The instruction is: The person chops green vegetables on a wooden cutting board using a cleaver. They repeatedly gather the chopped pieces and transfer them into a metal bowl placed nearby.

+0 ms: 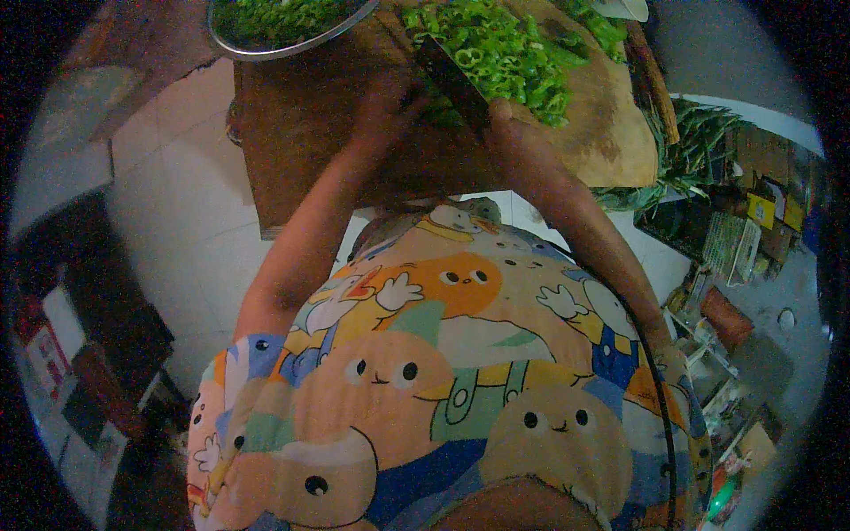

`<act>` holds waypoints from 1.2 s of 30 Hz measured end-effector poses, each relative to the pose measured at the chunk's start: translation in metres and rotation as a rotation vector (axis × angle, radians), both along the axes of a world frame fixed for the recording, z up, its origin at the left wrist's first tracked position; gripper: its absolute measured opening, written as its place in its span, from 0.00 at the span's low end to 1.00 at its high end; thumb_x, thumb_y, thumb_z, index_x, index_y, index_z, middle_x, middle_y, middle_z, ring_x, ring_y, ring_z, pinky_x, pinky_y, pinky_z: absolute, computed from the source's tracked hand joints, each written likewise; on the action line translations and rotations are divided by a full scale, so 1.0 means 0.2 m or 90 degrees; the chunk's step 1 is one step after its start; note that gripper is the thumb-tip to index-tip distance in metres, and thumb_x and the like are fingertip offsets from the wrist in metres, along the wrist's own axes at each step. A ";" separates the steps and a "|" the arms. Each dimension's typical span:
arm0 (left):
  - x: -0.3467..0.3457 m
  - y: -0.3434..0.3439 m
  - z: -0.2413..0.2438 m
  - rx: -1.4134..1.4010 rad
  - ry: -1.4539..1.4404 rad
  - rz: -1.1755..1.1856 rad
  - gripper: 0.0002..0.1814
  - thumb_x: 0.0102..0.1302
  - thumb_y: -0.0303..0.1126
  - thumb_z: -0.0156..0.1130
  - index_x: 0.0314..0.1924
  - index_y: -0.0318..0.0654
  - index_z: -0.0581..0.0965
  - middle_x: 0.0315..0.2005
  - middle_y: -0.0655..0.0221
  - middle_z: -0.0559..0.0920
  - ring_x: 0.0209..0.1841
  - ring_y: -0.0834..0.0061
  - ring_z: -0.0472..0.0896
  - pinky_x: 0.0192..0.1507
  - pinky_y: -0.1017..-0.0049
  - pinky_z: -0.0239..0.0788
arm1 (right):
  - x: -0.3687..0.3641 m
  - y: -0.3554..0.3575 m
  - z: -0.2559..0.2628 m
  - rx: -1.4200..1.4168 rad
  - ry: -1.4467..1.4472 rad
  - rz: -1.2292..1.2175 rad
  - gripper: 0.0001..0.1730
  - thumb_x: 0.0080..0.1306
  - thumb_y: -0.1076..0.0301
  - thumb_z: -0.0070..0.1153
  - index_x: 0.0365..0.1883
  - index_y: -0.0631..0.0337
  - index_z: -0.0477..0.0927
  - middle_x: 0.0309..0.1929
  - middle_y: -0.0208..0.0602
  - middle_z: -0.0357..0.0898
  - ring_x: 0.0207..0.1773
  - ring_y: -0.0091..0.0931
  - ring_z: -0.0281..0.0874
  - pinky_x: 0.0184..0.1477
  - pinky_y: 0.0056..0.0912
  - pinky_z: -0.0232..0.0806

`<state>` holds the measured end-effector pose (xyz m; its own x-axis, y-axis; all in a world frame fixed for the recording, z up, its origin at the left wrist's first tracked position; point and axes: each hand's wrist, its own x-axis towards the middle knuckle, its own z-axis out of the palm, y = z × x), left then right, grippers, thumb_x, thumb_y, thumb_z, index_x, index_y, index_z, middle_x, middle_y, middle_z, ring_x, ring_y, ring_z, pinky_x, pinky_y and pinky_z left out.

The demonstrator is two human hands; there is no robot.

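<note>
My right hand (501,113) is closed around the handle end of a dark, broad-bladed knife (455,76), whose blade slants up and to the left over a wooden cutting board (617,149). Sliced green peppers (524,60) lie in a heap on the board, along the blade's right side. My left hand (402,99) is left of the blade, in shadow and blurred, close to some dark green pieces; whether its fingers hold anything is unclear. At the top left stands a metal-rimmed bowl (292,52) with chopped greens in it.
The brown wooden table (285,133) carries the board and bowl. Long green leaves (697,146) lie right of the board, beside a wooden stick (651,86). A white object (624,8) is at the top right. Racks and boxes stand farther right, dark furniture at the left.
</note>
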<state>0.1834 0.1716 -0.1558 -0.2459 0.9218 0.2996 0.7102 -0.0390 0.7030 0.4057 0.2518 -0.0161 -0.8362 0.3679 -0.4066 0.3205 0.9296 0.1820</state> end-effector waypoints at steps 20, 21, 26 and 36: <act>0.05 -0.09 0.07 0.030 0.066 -0.005 0.22 0.65 0.33 0.69 0.60 0.44 0.81 0.54 0.52 0.81 0.57 0.47 0.78 0.60 0.53 0.73 | -0.10 0.28 -0.16 -0.335 0.277 -0.260 0.19 0.74 0.60 0.54 0.55 0.61 0.65 0.33 0.63 0.83 0.38 0.62 0.82 0.35 0.64 0.73; 0.04 -0.10 0.07 0.035 0.068 -0.006 0.24 0.65 0.32 0.69 0.61 0.45 0.81 0.54 0.51 0.81 0.57 0.47 0.78 0.60 0.53 0.73 | -0.08 0.29 -0.18 -0.327 0.300 -0.264 0.19 0.75 0.60 0.54 0.55 0.61 0.65 0.33 0.63 0.83 0.38 0.62 0.82 0.35 0.64 0.72; 0.05 -0.05 0.04 0.111 0.024 -0.017 0.23 0.64 0.29 0.68 0.61 0.41 0.81 0.54 0.49 0.81 0.56 0.45 0.79 0.60 0.53 0.73 | 0.02 0.25 -0.12 -0.290 0.345 -0.285 0.15 0.76 0.64 0.52 0.54 0.60 0.66 0.31 0.62 0.82 0.36 0.61 0.81 0.35 0.64 0.70; 0.09 0.01 0.01 0.020 0.018 -0.011 0.12 0.64 0.26 0.66 0.48 0.37 0.81 0.48 0.50 0.82 0.53 0.44 0.79 0.54 0.53 0.74 | -0.05 0.04 0.15 -0.240 0.209 -0.299 0.16 0.74 0.66 0.53 0.54 0.62 0.66 0.36 0.59 0.84 0.40 0.58 0.84 0.38 0.61 0.75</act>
